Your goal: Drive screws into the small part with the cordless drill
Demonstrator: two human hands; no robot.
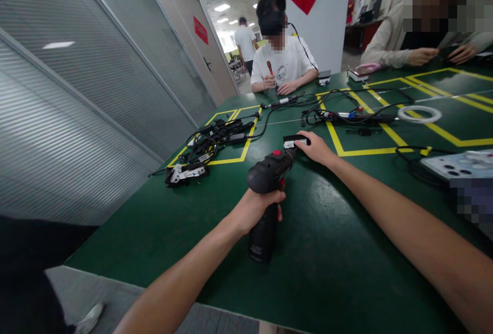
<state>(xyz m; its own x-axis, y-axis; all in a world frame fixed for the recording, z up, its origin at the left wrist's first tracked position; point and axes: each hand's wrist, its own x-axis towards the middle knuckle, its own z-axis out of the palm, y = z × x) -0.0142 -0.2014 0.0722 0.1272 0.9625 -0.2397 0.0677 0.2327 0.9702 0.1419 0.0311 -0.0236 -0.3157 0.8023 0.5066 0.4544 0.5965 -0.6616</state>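
Observation:
My left hand (256, 209) is wrapped round the grip of a black cordless drill (265, 174) with red buttons. The drill points away from me, its nose close to a small black box (290, 140) with a white label. My right hand (314, 147) grips the right end of that box on the green table (327, 241). The drill body hides its own tip, so I cannot tell whether it touches the box.
A tangle of black cables and adapters (219, 141) lies left. Cables and a pen-like tool (358, 117) lie right, beside a white ring (419, 114). A phone (458, 163) is at the right edge. Across the table, a person (285, 64) holds a red-handled screwdriver (270, 68).

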